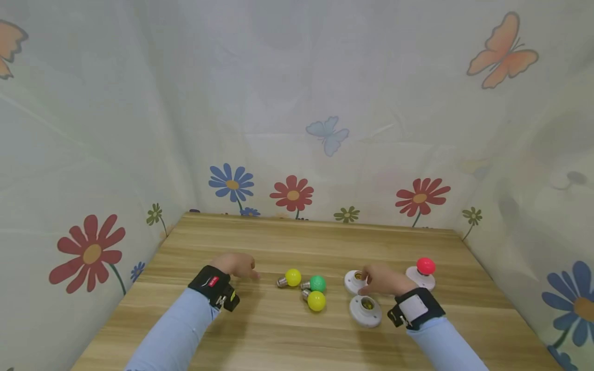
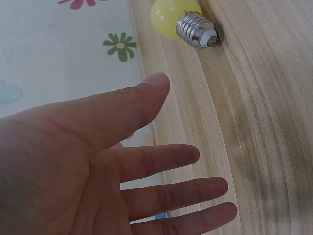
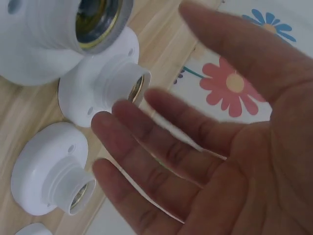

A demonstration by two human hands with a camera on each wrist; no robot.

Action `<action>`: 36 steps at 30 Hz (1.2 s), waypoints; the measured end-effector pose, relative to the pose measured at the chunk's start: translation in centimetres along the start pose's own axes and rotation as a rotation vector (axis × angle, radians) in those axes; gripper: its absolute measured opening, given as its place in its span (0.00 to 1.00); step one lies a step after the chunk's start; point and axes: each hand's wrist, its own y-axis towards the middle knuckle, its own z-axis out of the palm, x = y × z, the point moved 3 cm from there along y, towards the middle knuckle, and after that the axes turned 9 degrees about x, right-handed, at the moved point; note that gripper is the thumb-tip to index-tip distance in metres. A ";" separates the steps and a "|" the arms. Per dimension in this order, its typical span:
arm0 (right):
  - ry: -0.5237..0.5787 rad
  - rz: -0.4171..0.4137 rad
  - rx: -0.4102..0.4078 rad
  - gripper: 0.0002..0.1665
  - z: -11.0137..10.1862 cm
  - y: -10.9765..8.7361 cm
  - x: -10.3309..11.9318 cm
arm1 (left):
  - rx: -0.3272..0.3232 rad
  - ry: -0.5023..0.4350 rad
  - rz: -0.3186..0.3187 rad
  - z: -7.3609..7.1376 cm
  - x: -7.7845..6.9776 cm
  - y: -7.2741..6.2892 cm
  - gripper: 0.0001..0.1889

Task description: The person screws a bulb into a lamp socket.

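Observation:
My left hand (image 1: pixel 237 265) hovers over the left of the wooden table, fingers spread and holding nothing in the left wrist view. To its right lie a yellow bulb (image 1: pixel 293 277), a green bulb (image 1: pixel 317 284) and a second yellow bulb (image 1: pixel 316 301), each with a metal screw base. My right hand (image 1: pixel 382 280) is above the white lamp sockets, its fingers loosely extended and gripping nothing. Nearest to it are a front socket (image 1: pixel 365 312) and a socket behind it (image 1: pixel 351 283), which the fingers partly overlap. Several sockets, including one close socket (image 3: pixel 39 44), show in the right wrist view.
At the right, a red bulb (image 1: pixel 426 266) sits in another white socket (image 1: pixel 427 282). The wooden table (image 1: pixel 278 340) ends at a pale curtain (image 1: pixel 260 103) printed with flowers and butterflies, which also rises along both sides.

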 end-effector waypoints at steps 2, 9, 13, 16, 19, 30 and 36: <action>0.011 0.052 0.022 0.33 0.5 -0.2 0.2 | 0.001 0.003 0.003 0.0 0.0 -0.1 0.25; -0.055 0.236 0.089 0.51 3.7 -0.7 0.1 | -0.001 0.033 0.005 0.0 -0.3 -0.2 0.24; -0.083 0.251 0.046 0.45 4.8 -0.6 0.1 | -0.001 0.042 0.001 0.0 -0.4 -0.2 0.25; -0.094 0.262 0.033 0.46 4.9 -0.5 0.3 | 0.000 0.038 -0.006 0.1 -0.4 -0.2 0.25; -0.090 0.247 0.044 0.45 4.5 -0.7 0.6 | 0.006 0.028 -0.014 0.1 -0.3 -0.2 0.25; 0.044 -0.030 -0.160 0.44 -1.9 -0.4 4.1 | 0.004 -0.004 -0.023 -0.1 -0.4 -0.5 0.25; 0.196 -0.135 -0.351 0.47 -2.6 1.9 5.3 | 0.008 -0.001 -0.031 0.1 -0.6 -0.4 0.27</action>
